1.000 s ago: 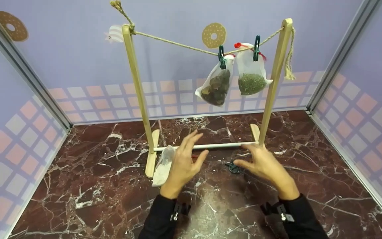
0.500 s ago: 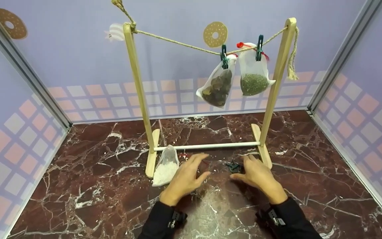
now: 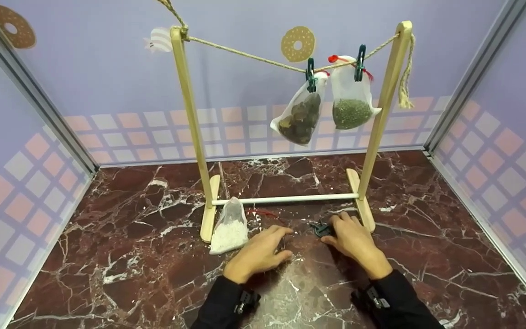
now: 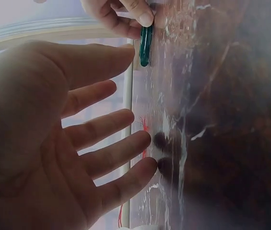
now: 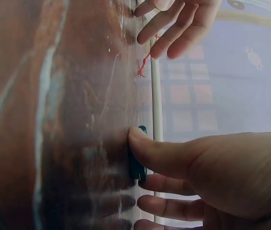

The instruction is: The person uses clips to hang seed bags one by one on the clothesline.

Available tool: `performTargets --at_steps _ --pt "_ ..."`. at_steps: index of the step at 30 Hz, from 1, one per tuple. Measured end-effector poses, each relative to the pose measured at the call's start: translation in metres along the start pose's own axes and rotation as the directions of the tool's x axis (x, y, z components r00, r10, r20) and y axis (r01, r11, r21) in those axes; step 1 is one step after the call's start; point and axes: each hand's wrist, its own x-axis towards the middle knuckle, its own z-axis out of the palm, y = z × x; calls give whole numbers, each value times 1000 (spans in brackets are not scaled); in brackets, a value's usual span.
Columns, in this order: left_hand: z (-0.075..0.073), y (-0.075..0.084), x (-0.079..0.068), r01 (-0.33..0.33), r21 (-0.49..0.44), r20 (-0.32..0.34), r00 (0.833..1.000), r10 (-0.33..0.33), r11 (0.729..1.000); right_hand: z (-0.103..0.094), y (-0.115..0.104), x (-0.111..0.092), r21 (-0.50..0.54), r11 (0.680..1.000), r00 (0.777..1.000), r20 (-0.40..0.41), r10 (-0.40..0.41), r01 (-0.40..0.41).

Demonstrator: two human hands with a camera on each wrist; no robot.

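Beside the right foot of the wooden rack, my right hand [image 3: 353,238] is down at a dark green clothespin [image 3: 321,229] lying on the marble top. In the right wrist view its thumb and index finger pinch the clothespin [image 5: 137,163]. My left hand [image 3: 262,252] hovers low over the marble with fingers spread and slightly bent, holding nothing. Just left of it lies a mesh bag of white grains [image 3: 229,235], leaning toward the left post. The bag's red drawstring [image 3: 263,213] trails rightward behind the left hand.
A rope [image 3: 249,55] spans the two posts of the wooden rack [image 3: 191,109]. Clothespins hold a bag of dark pieces [image 3: 300,119] and a bag of green herbs [image 3: 351,113] on it. A white crossbar [image 3: 290,199] runs low behind both hands.
Both hands have come down and nearer the body. The right hand has closed in on the clothespin; the left has moved off the bag of white grains, which now shows fully.
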Motion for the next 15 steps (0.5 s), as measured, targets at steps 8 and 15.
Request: performTargets --at_steps 8,15 --pt "4 0 1 -16 67 -1 1000 17 998 1 1 0 18 999 999 7 -45 44" --pt "1 0 0 16 40 20 1000 -16 999 -3 -1 1 81 989 992 -24 -124 125"
